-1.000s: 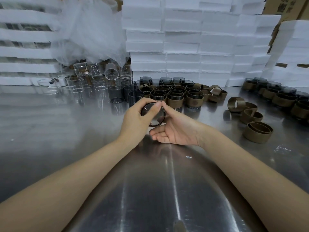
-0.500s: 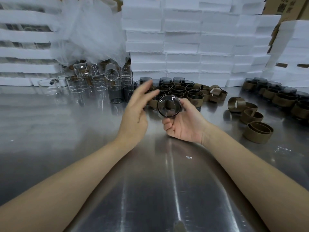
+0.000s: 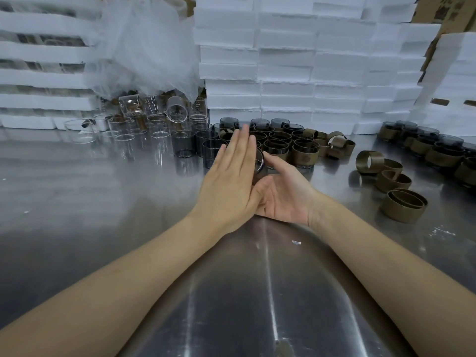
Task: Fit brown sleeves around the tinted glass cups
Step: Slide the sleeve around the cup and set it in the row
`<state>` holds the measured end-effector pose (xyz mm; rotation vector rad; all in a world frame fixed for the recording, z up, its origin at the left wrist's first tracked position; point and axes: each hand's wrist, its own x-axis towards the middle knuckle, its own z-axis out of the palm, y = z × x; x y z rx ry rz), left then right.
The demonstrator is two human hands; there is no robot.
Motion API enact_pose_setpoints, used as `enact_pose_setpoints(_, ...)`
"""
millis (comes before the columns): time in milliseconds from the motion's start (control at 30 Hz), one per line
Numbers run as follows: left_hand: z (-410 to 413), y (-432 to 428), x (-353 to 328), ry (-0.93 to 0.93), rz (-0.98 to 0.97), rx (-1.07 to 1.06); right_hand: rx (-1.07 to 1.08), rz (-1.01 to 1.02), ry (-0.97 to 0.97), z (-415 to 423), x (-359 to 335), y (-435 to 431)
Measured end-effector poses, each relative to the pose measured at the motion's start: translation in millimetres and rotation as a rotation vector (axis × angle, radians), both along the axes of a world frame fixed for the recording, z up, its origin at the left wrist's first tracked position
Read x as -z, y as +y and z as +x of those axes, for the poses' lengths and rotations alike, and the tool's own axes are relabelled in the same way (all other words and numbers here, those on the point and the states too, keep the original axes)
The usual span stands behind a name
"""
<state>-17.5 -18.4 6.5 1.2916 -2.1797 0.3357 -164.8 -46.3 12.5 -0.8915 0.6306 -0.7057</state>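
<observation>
Item: tinted glass cup, being held above the tabletop and lying on its side, long axis running left to right between the palms. The right hand is cradling it, thumb curling over the wall. The left hand is pressing flat, fingers straight and together, against the cup's left end. Whether it is already wearing a sleeve cannot be told. Loose brown sleeves are lying well to the right, nearer the right hand.
</observation>
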Motion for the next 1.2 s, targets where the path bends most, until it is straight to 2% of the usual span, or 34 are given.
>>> enact_pose_setpoints(200,4,1,1,0.237,0.140,-0.080,0.017,-0.046,0.087,1,-3,3)
enact_pose_setpoints(267,8,-3,5,0.370,0.187,-0.074,0.154,-0.116,0.128,4,-3,2)
enact_pose_setpoints(333,13,-5,5,0.548,0.169,0.071,0.351,-0.286,0.205,7,-1,0)
enact_pose_setpoints(367,16,-5,3,0.558,0.130,0.170,0.434,-0.367,0.248,8,0,0)
enact_pose_setpoints(433,18,-7,3,0.425,0.058,0.295,0.524,-0.457,0.295,7,1,0)
enact_pose_setpoints(533,13,-9,9,0.317,0.123,0.293,0.543,-0.522,0.279,5,3,2)
enact_pose_setpoints(600,9,-11,15,0.293,0.188,0.240,0.553,-0.671,0.365,4,2,3)
enact_pose_setpoints(667,11,-13,17,0.339,0.274,0.193,0.547,-0.838,0.490,7,3,4)
enact_pose_setpoints(733,14,-12,15,0.520,0.368,0.178,0.514,-0.922,0.551,11,4,6)
enact_pose_setpoints(867,12,-13,6,1.005,0.481,0.221,0.444,-0.929,0.486,14,6,8)
enact_pose_setpoints(933,8,-14,-1,1.256,0.694,0.282,0.406,-0.853,0.349,11,5,7)
enact_pose_setpoints(967,7,-14,-3,1.325,0.797,0.318,0.389,-0.802,0.290,10,5,6)
enact_pose_setpoints(1067,7,-18,1,1.318,0.950,0.411,0.387,-0.691,0.222,6,5,5)
enact_pose_setpoints(1200,5,-20,6,1.229,0.955,0.440,0.529,-0.658,0.258,6,1,3)
